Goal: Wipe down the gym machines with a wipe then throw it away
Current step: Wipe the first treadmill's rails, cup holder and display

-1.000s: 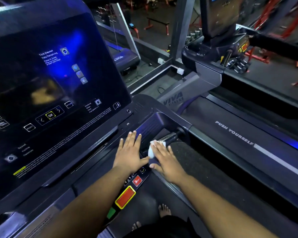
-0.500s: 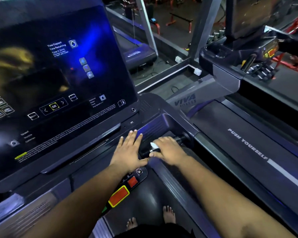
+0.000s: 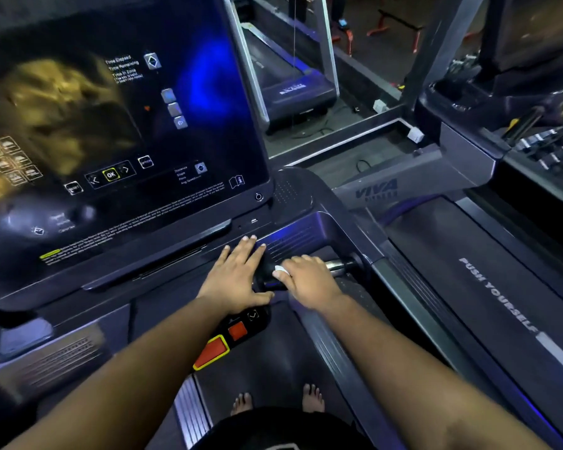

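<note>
Right hand (image 3: 309, 280) is curled over the treadmill's handlebar grip (image 3: 337, 265) w/ the white wipe (image 3: 281, 271) bunched under its fingers, left hand (image 3: 238, 276) flat on the console ledge (image 3: 182, 254), so imo the wad could slip out or a palm bumps the red stop button (image 3: 212, 351).

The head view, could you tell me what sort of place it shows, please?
Most likely a commercial gym. The person stands on a treadmill with a large touchscreen console, a second treadmill printed "PUSH YOURSELF" runs alongside, and red exercise frames stand on the floor beyond.
</note>
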`<state>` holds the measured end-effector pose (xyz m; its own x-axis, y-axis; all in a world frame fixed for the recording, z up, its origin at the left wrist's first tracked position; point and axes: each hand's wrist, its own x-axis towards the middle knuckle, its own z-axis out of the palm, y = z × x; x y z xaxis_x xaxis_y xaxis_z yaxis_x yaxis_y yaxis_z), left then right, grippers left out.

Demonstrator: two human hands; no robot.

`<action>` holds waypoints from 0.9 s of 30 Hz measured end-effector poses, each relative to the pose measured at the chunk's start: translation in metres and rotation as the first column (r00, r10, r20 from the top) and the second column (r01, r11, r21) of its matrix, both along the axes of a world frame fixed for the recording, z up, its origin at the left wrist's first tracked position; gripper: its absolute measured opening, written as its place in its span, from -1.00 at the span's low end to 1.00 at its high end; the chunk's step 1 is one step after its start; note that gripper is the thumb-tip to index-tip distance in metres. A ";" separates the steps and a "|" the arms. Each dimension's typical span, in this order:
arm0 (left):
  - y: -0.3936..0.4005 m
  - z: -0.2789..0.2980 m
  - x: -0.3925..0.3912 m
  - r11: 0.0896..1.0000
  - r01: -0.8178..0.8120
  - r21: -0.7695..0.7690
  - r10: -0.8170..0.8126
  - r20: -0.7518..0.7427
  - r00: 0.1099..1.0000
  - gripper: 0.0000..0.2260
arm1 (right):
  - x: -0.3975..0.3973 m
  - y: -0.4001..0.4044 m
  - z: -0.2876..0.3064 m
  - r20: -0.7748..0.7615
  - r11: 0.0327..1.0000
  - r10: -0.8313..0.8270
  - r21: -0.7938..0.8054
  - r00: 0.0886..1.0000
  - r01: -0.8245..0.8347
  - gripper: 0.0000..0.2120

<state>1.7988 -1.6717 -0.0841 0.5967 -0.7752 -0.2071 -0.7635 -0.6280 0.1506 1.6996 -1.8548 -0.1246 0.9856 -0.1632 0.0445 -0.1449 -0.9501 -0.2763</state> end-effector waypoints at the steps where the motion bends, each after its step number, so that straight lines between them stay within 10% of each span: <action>1: 0.000 0.001 -0.001 1.000 -0.006 -0.008 0.006 0.003 1.000 0.01 | 0.000 0.000 0.002 -0.013 1.000 0.006 -0.002 1.000 -0.006 -0.44; 9: -0.003 0.002 -0.005 1.000 -0.019 0.006 0.019 -0.001 1.000 0.00 | -0.073 -0.022 -0.041 0.042 0.995 -0.058 -0.084 0.997 0.061 -0.14; 15: -0.002 0.006 -0.001 0.999 0.007 0.042 -0.008 0.017 1.000 -0.01 | -0.026 -0.034 -0.007 -0.065 0.999 0.005 -0.035 0.998 -0.008 -0.45; 27: -0.021 0.018 0.001 0.961 0.214 0.174 -0.229 0.066 0.971 -0.07 | -0.100 -0.038 0.004 0.213 0.969 -0.038 0.246 0.976 -0.016 -0.53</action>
